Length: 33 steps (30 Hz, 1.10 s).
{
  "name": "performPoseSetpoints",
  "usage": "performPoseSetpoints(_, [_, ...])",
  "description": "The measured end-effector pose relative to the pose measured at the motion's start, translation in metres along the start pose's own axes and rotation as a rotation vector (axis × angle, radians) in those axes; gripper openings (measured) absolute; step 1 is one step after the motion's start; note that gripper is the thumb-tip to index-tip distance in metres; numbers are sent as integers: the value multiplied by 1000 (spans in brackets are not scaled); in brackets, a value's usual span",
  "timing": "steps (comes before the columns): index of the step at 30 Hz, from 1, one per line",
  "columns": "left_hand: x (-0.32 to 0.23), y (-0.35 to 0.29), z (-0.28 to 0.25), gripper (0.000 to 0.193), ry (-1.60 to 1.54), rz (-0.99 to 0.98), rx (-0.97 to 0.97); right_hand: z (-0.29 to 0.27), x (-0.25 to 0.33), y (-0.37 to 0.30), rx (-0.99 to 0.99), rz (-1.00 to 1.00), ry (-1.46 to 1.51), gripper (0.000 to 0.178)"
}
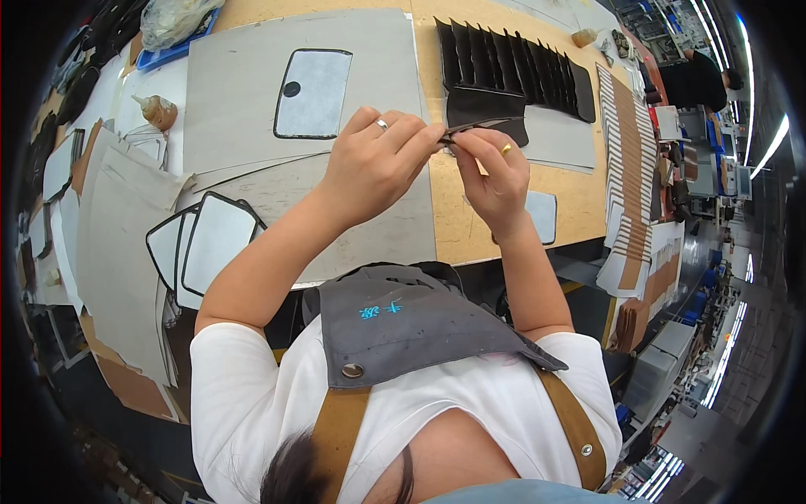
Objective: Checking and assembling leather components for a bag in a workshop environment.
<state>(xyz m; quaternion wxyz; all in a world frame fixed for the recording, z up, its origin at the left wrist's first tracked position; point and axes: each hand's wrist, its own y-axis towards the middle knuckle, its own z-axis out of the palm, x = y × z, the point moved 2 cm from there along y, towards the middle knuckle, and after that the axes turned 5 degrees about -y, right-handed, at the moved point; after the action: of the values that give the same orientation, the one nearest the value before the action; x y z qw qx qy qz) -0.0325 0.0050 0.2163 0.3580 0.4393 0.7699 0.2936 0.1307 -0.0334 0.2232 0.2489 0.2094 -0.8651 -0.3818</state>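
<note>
My two hands meet above the middle of the worktable. Between my left hand (378, 158) and my right hand (494, 178) is a narrow dark strip (485, 126), pinched by the fingers of both; a thin end runs off to the right. Left of it, a pale panel with black edges (323, 97) and a round black piece on it lies on a grey board (239, 101). Just beyond my right hand, black pleated pieces (504, 63) stand in a row, joined to a flat black flap (483, 107). Under my right wrist another pale panel (542, 214) is partly hidden.
Several black-edged panels (220, 239) overlap at the near left edge. A small squeeze bottle (158, 112) with amber contents stands at left, near a blue tray (172, 52) holding a plastic bag. Long striped stacks (625, 160) line the right side. Another person (697, 82) is farther off.
</note>
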Motion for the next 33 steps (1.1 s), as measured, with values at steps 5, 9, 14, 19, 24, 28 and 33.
performPoseSetpoints(5, [0, 1, 0, 15, -142, -159, 121, -4, 11, 8, 180, 222, 12, 7])
performPoseSetpoints(9, [-1, -4, 2, 13, -206, -168, 43, -6, 17, 11, 192, 211, -26, 8])
performPoseSetpoints(14, [-4, -4, 1, 11, -159, -132, 47, -5, 21, 14, 219, 78, -70, 7])
performPoseSetpoints(19, [-1, -9, 6, 10, -225, -192, 34, -4, 22, 16, 235, 48, -92, 6])
performPoseSetpoints(24, [-2, -17, 8, 7, -198, -286, 6, -5, 20, 15, 367, 347, 11, 15])
performPoseSetpoints(28, [19, -53, 13, 13, -333, -769, -190, 8, -20, -5, 703, 548, 216, 28])
performPoseSetpoints(33, [58, -201, 49, 16, -628, -1355, -167, 63, -40, -82, 1072, 483, -128, 14])
